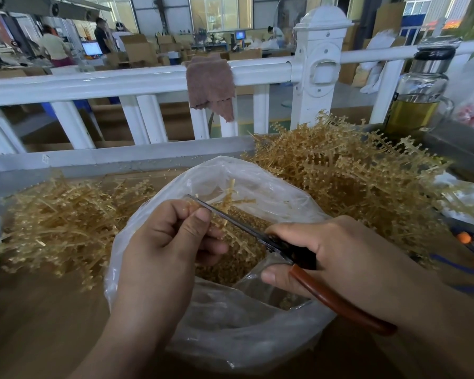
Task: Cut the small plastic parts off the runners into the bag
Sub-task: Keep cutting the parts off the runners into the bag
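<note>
Over the mouth of the bag [230,332], the left hand [162,242] pinches a runner [227,201] between thumb and curled fingers, with its branches sticking out above the opening. The right hand [329,250] is wrapped round the handles of the scissors [244,227]. The blades lie across the runner just beside the left thumb. They look nearly together, though I cannot tell whether they are fully closed.

Cut parts [238,266] fill the bottom of the bag, directly under the blades. A right heap [353,173] of runners rises behind the bag on the table [39,324]. A left heap [60,222] lies beside the bag, and I cannot tell whether its runners are already stripped.

The step in hand looks like snipping parts off this runner so they drop into the bag, and with so much in the heaps the job seems far from done. The next move probably calls for shifting the runner to bring an uncut branch to the blades, keeping the cut over the opening and the left thumb clear of the edge.
</note>
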